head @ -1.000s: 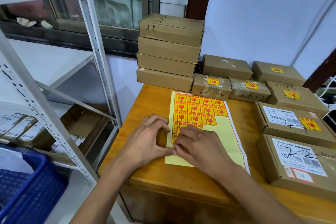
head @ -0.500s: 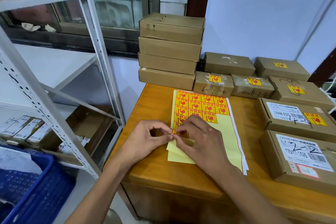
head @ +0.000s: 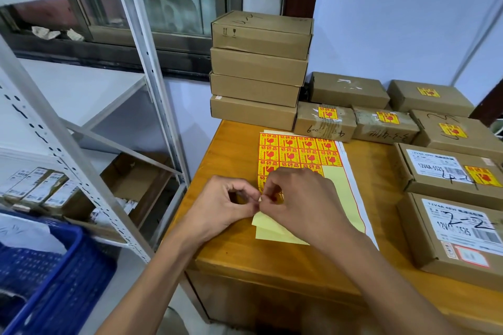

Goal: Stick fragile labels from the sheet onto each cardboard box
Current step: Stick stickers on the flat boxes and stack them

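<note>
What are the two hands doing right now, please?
Left hand: pinches the lifted edge of the label sheet.
Right hand: fingers curled at a label on that edge; the grip itself is hidden.

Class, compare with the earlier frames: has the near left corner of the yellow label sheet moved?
Yes. The yellow label sheet has its near left corner lifted off the wooden table, curling up toward both hands.

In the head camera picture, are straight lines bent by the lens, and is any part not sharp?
Head view: wide-angle bending shows, the white shelf post leans and bows; the blue basket at the corner is soft; the label sheet stays sharp, under even light.
</note>
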